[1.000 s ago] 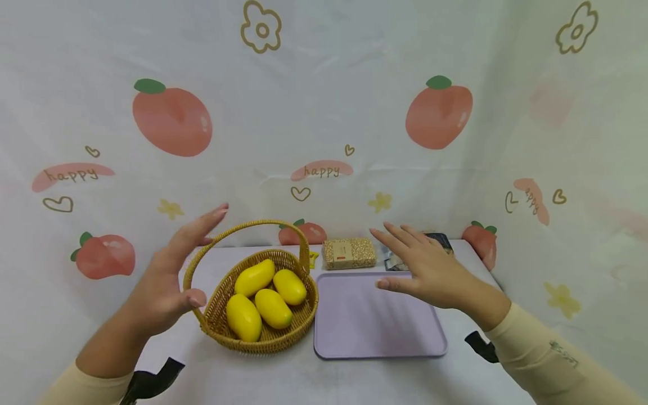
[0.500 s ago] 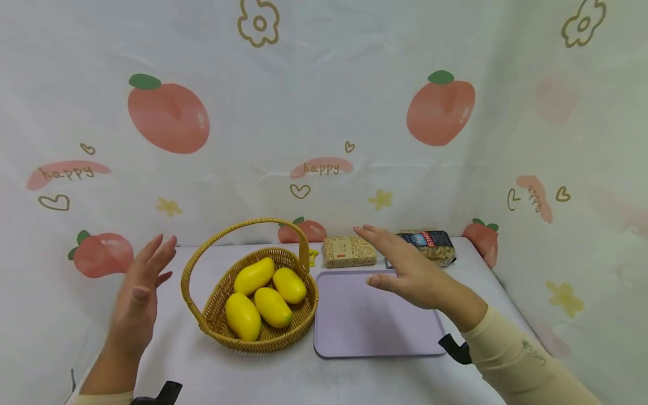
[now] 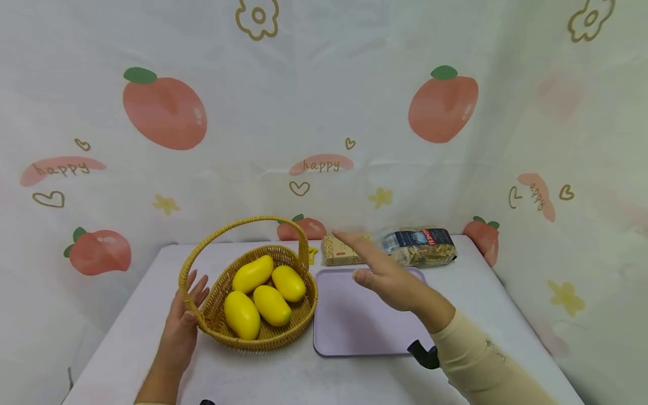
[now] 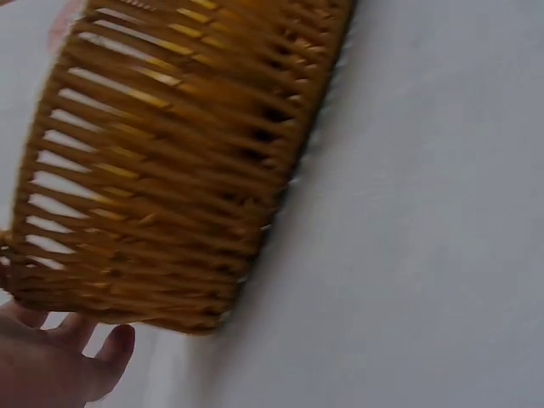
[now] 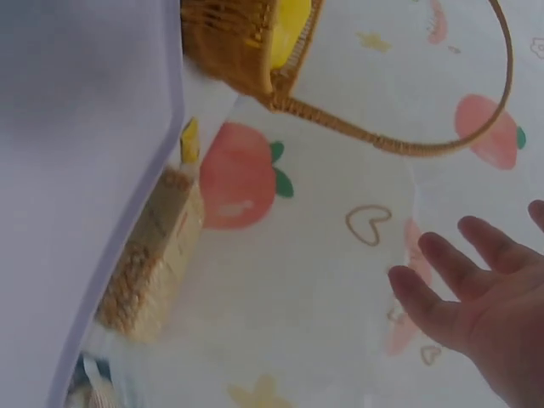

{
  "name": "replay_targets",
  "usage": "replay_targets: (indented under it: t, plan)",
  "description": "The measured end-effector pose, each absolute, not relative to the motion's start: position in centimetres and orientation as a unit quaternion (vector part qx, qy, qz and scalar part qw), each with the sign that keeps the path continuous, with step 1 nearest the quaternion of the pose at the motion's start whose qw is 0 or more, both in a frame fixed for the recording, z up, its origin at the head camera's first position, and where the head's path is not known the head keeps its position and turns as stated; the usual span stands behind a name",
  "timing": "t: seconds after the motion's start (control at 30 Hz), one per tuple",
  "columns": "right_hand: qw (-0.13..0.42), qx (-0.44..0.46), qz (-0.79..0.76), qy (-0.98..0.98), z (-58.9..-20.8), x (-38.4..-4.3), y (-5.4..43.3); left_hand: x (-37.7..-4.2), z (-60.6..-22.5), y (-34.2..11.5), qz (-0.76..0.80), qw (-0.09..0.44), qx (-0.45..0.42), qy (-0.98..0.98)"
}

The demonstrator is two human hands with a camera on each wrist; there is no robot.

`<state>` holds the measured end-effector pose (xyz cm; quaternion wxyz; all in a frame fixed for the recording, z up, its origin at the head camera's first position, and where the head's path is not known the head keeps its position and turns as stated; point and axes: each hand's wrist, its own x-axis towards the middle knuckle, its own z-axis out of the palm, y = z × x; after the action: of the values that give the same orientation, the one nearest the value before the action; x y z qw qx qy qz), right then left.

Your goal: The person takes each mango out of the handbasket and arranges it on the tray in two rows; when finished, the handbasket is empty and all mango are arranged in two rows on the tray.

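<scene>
A wicker basket (image 3: pixel 263 342) with a tall arched handle stands on the left part of the table, holding several yellow mangoes (image 3: pixel 242 315). My left hand (image 3: pixel 178 332) is at the basket's left end, fingers extended beside the foot of the handle. In the left wrist view, the fingertips (image 4: pixel 119 344) lie right at the end of the woven wall (image 4: pixel 170 170). My right hand (image 3: pixel 387 278) hovers over the lilac tray (image 3: pixel 349 332), its fingers straight and pointing toward the basket, holding nothing. The right wrist view shows that hand (image 5: pixel 476 306) with spread fingers, apart from the basket handle (image 5: pixel 408 151).
Behind the tray lie a vacuum pack of grains (image 3: pixel 339 253) and a dark-labelled pasta bag (image 3: pixel 425 247). A small yellow packet (image 3: pixel 312 256) sits beside the basket's handle. A printed cloth (image 3: pixel 324 112) hangs behind the white table (image 3: pixel 283 382).
My left hand first drew back left, then came down and in to the basket's left end. The right hand moved left over the tray, uncovering the pasta bag. The basket stayed put.
</scene>
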<state>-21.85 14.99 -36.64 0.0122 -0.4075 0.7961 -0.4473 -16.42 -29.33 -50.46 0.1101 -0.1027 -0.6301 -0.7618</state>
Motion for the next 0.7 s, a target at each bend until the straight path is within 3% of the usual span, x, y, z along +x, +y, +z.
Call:
replay_targets:
  t: [0.27,0.7]
  plan:
    - [0.073,-0.404,-0.503,0.76,-38.7,-21.9,12.1,-16.4,-54.1,-27.5,-0.801,0.112,-0.061,-0.584]
    - [0.158,-0.401,-0.622,0.653,-41.9,-22.9,8.4,-16.5,-54.7,-27.9,-0.773,0.061,-0.021,-0.631]
